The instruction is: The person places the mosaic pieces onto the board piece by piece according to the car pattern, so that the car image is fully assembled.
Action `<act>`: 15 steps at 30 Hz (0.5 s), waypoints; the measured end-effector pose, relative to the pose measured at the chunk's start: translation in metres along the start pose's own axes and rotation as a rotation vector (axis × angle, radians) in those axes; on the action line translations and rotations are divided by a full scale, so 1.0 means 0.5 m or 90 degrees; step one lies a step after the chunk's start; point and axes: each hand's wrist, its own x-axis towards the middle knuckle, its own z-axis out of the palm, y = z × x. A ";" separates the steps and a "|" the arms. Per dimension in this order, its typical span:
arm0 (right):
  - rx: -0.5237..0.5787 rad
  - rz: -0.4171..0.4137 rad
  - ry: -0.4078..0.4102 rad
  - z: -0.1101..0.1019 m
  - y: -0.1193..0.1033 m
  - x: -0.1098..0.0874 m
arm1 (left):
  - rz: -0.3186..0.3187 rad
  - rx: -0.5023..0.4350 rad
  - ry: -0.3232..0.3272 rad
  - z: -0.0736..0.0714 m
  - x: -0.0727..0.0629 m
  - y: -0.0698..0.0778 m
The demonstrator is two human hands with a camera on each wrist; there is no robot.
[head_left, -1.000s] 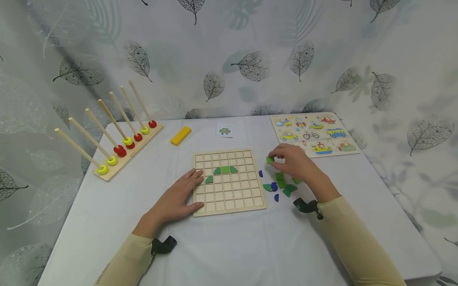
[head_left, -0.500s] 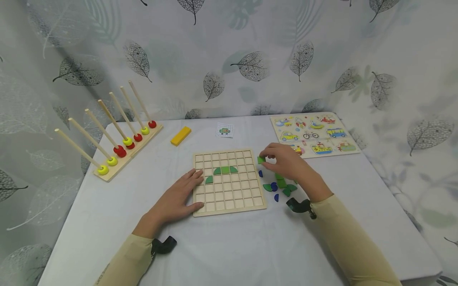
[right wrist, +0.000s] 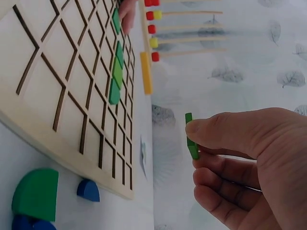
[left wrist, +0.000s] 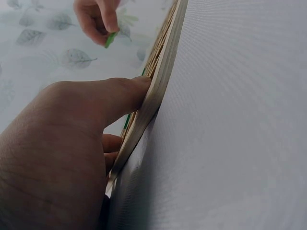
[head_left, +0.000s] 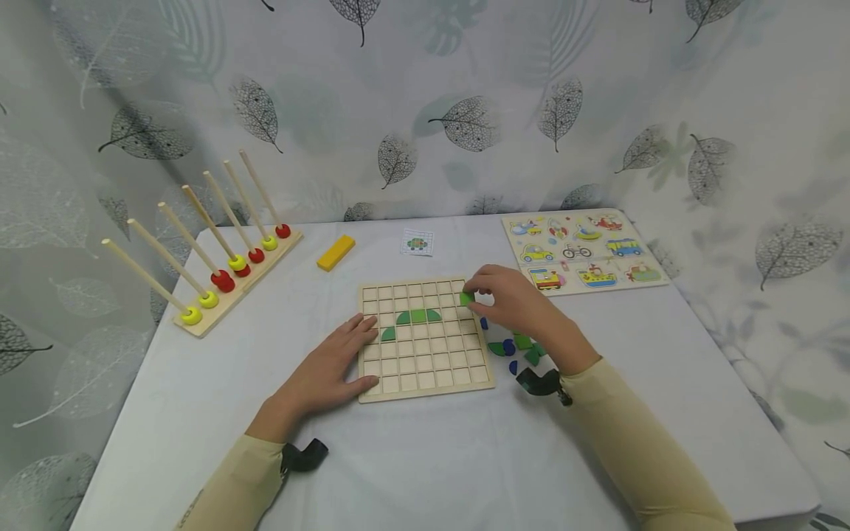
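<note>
A leaf-printed backdrop (head_left: 319, 103) stood behind the white-covered worktop (head_left: 412, 464). At the worktop's left side lay a wooden peg stand (head_left: 235, 292), its slanting rods threaded at the bottom with red and yellow beads. The wooden grid board (head_left: 438, 344) lay flat in the middle, and a picture board (head_left: 576, 240) with painted vehicles lay at the far right. The left hand (head_left: 332, 365) rested on the grid board's left edge, fingers spread wide, thumb at the near corner. The right hand (head_left: 508, 299) pinched a green piece (head_left: 467, 299) between thumb and fingers, raised clear of the grid board near its far right corner. Beyond the board lay a yellow block (head_left: 336, 253) and a small printed card (head_left: 417, 242). Four set green pieces (head_left: 417, 316) sat in grid cells, three in a row and one a row nearer. Right of the board, near it, were loose green pieces (head_left: 496, 348) and smaller blue pieces (head_left: 508, 347).
</note>
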 end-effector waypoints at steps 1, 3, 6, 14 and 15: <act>0.001 -0.002 0.000 0.001 -0.003 0.001 | 0.000 0.000 0.000 0.000 0.000 0.000; 0.003 -0.011 0.000 0.003 -0.008 0.004 | 0.002 -0.001 0.002 0.000 0.000 0.001; -0.001 -0.026 0.001 0.008 -0.013 0.008 | 0.007 0.001 0.008 -0.001 0.000 0.001; -0.003 -0.052 -0.004 0.019 -0.033 0.020 | 0.007 0.003 0.008 0.001 -0.001 -0.002; -0.002 -0.055 -0.004 0.019 -0.037 0.021 | 0.008 0.002 0.008 0.001 -0.001 -0.002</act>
